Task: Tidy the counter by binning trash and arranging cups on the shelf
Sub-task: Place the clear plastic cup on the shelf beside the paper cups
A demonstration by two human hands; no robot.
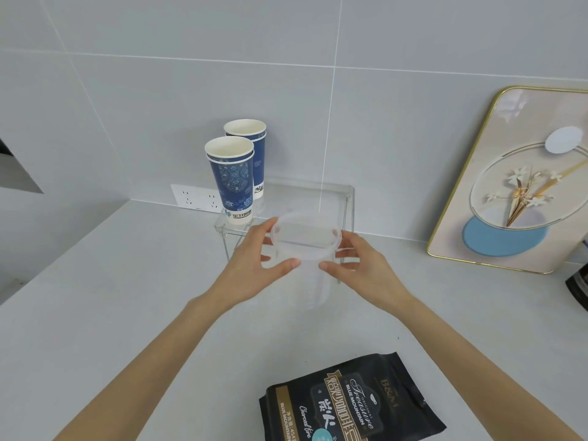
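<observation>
A clear plastic cup (305, 249) is held upright just in front of the clear acrylic shelf (318, 192), above the counter. My left hand (254, 265) grips its left side and my right hand (362, 265) grips its right side, fingers around the rim. On the left part of the shelf stand two stacks of blue patterned paper cups, one in front (230, 183) and one behind (251, 154), both upright.
A black coffee bag (346, 405) lies flat on the grey counter (127, 297) near me. A gold-rimmed decorative tray (509, 186) leans against the tiled wall at right. A white wall socket (197, 197) sits behind the shelf. A dark object (579, 281) is at the right edge.
</observation>
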